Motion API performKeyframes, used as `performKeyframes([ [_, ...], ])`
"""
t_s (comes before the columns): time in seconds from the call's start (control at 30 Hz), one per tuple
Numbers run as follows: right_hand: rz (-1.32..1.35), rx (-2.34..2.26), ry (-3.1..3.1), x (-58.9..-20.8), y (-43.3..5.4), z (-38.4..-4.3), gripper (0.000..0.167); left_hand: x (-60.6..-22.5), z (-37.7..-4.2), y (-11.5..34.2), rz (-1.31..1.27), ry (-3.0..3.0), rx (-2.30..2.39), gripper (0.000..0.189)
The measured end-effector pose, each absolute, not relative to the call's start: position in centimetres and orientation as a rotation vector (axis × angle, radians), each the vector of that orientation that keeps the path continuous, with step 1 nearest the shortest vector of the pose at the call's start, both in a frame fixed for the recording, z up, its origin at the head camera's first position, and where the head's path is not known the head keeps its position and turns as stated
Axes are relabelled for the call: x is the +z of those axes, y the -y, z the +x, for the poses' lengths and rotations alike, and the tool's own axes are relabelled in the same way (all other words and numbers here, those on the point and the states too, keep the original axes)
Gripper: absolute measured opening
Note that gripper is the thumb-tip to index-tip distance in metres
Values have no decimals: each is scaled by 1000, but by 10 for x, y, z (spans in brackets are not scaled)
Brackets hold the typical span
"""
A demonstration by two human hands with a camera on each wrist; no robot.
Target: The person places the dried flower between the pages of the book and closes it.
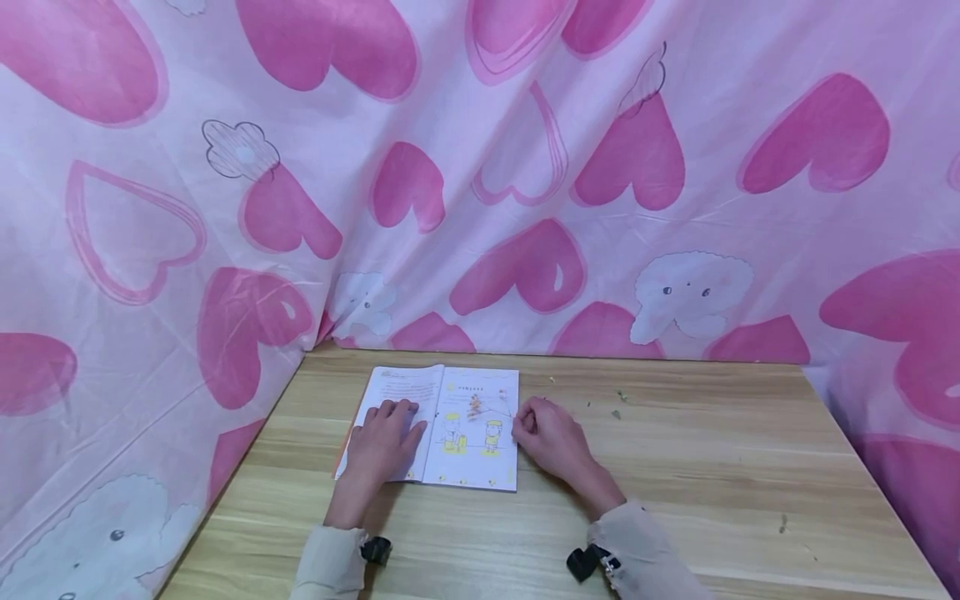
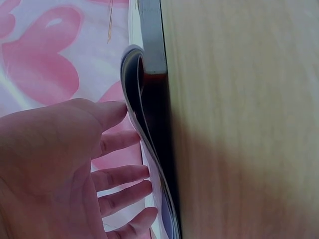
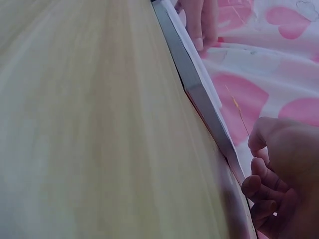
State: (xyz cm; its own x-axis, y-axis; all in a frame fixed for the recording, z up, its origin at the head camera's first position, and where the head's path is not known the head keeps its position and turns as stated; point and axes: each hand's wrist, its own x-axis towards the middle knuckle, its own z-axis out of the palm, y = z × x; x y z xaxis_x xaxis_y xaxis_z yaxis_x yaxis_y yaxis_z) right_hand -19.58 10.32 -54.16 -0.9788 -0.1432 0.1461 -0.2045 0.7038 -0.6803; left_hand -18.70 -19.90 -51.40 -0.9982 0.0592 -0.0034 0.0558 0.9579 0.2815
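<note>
An open book [image 1: 468, 475] with printed text and yellow-coloured drawings lies on the wooden table. My left hand [image 1: 378, 446] rests on its left page with fingers spread; in the left wrist view the fingertips of that hand [image 2: 55, 154] touch the bowed pages [image 2: 137, 107]. At the book's right edge, my right hand [image 1: 555, 437] pinches the thin stem of a dried plant sprig [image 1: 475, 407]. Its orange-brown, feathery head is over the upper right page. The right wrist view shows the sprig [image 3: 238, 105] pointing away from the right hand [image 3: 284, 169]; whether it touches the paper I cannot tell.
Small dry plant bits [image 1: 617, 414] are scattered on the table [image 1: 712, 467] right of the book, with another crumb [image 1: 783, 523] farther right. A pink heart-patterned cloth [image 1: 510, 267] hangs behind the table and along its sides.
</note>
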Motion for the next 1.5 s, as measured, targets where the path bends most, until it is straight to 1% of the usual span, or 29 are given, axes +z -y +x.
performKeyframes([
  [0.37, 191, 1135, 2853, -542, -83, -199, 7, -512, -188, 199, 101, -3081, 462, 47],
  [0.77, 58, 1089, 2891, -541, -67, -199, 11, -514, -190, 197, 81, -3064, 487, 47],
  [0.97, 49, 1089, 2936, -538, -69, -201, 16, -514, -190, 196, 82, -3078, 495, 47],
  [1.13, 76, 1118, 2863, -537, -81, -207, 14, -515, -190, 197, 82, -3078, 501, 47],
  [1.2, 115, 1128, 2829, -539, -89, -211, 22, -515, -190, 197, 78, -3075, 495, 48],
  [1.3, 215, 1139, 2842, -542, -99, -216, 43, -517, -189, 199, 70, -3070, 483, 48],
  [1.37, 302, 1149, 2872, -544, -104, -218, 54, -517, -188, 200, 73, -3071, 475, 47],
  [1.5, 403, 1162, 2922, -545, -108, -220, 58, -516, -186, 203, 118, -3093, 458, 39],
])
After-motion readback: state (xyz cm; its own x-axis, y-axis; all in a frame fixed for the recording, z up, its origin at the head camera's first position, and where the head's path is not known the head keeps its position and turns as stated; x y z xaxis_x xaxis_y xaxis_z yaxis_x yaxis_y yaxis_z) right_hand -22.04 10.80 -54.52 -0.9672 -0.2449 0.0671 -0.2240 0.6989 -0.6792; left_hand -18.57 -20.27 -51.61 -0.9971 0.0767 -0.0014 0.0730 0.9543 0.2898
